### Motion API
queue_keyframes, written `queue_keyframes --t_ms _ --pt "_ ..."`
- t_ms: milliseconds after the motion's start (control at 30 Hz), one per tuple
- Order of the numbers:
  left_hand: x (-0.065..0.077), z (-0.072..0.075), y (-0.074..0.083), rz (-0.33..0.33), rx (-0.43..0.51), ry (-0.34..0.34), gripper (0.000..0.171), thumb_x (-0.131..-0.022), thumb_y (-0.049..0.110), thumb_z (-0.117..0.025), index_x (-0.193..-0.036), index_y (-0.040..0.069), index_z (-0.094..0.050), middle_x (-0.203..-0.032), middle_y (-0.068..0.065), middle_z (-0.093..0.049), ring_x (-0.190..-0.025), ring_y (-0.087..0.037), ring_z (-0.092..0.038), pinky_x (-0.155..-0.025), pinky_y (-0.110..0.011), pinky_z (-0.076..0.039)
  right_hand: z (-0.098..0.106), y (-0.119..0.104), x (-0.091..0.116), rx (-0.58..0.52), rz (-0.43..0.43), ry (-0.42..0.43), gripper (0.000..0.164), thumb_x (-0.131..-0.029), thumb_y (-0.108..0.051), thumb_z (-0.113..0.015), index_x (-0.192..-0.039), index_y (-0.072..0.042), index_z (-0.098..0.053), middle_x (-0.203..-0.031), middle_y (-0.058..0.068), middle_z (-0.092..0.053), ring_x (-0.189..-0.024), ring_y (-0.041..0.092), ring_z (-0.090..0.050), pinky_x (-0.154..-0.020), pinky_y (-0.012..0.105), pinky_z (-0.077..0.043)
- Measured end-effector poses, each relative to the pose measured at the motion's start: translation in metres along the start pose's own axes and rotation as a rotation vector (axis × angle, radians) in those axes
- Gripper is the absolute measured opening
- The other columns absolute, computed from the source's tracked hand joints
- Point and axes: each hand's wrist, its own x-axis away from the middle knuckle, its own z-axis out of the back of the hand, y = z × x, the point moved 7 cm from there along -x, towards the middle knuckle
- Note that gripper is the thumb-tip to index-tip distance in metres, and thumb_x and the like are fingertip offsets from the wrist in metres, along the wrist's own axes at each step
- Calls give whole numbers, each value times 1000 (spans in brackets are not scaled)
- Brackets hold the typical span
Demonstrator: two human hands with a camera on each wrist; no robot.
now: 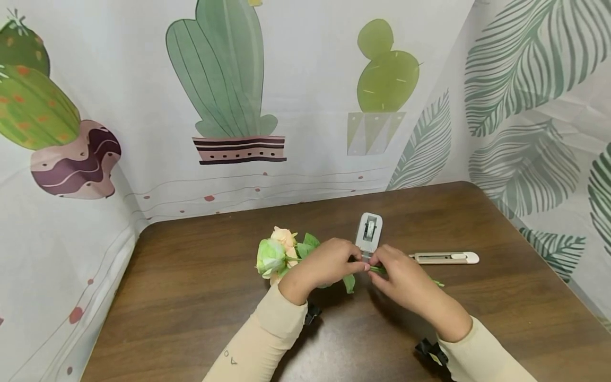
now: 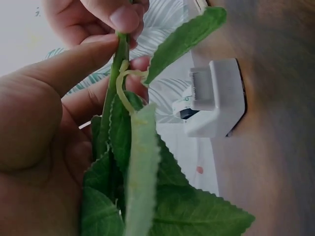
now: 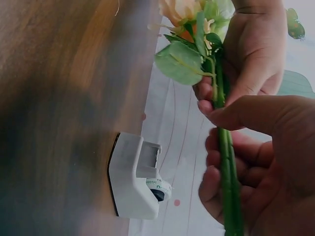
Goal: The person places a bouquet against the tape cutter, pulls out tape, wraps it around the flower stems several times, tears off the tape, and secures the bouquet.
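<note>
A bunch of artificial flowers (image 1: 271, 258), with peach and pale green blooms, is held level above the table. My left hand (image 1: 328, 265) pinches its green stems (image 2: 114, 73) just below the leaves (image 2: 197, 211). Right beside it, my right hand (image 1: 406, 278) also grips the stems (image 3: 227, 172), its thumb lying across them; the two hands nearly touch. The stem ends poke out past my right hand. Just beyond the hands stands a white tape dispenser (image 1: 369, 233), its roll and toothed cutting edge showing in the wrist views.
A box cutter (image 1: 446, 258) with a beige and white handle lies on the brown wooden table (image 1: 191, 297), right of the dispenser. Behind the table hangs a white cloth (image 1: 315, 79) printed with cacti and leaves.
</note>
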Motion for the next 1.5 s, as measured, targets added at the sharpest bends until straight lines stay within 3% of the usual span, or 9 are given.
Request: queue_keyframes --t_ms 333,467,667,933,1167,1300,1500 --pt "-1 -13 -7 -2 74 -140 27 -101 31 -63 -92 10 -77 -68 12 -55 -64 -3 -46 -64 -18 -40 -5 1 2 8 7 -81 17 -87 -9 -77 -88 -17 -61 -87 -7 -58 -76 6 -52 -68 27 -47" --pt "-1 -14 -7 -14 85 -152 25 -100 29 -63 -94 10 -78 -70 13 -57 -65 -3 -47 -65 -18 -40 -7 2 3 19 8 -93 17 -87 -10 -77 -89 -17 -62 -87 -7 -59 -77 5 -53 -68 28 -48" --pt "-1 -16 -10 -28 85 -163 28 -100 29 -64 -87 6 -74 -64 13 -49 -62 -3 -43 -63 -18 -37 -11 2 3 12 9 -119 15 -87 -12 -77 -90 -16 -62 -87 -8 -58 -76 4 -52 -67 26 -48" --pt "-2 -18 -14 -8 92 -166 26 -98 28 -67 -87 6 -75 -64 14 -49 -61 -3 -42 -60 -18 -35 -8 9 0 -54 -31 -44 13 -90 -18 -75 -98 -15 -66 -91 -5 -62 -82 10 -61 -72 28 -52" --pt "-5 -22 -17 -4 85 -173 25 -96 30 -70 -86 9 -77 -64 15 -52 -60 -1 -43 -59 -17 -35 0 22 -5 -83 -110 54 27 -89 -13 -75 -113 -5 -65 -106 11 -63 -97 27 -65 -81 41 -54" --pt "-5 -25 -18 -1 82 -180 21 -94 30 -71 -87 12 -79 -68 15 -58 -62 -2 -45 -61 -17 -38 -3 30 -7 -81 -150 45 35 -90 -17 -75 -120 -3 -64 -114 16 -62 -102 31 -64 -84 46 -54" --pt "-4 -27 -18 11 77 -193 19 -94 29 -72 -86 13 -80 -70 16 -61 -63 -2 -47 -63 -17 -40 -11 40 -12 -87 -177 32 30 -90 -20 -75 -112 -3 -64 -112 16 -64 -101 33 -65 -83 46 -54"
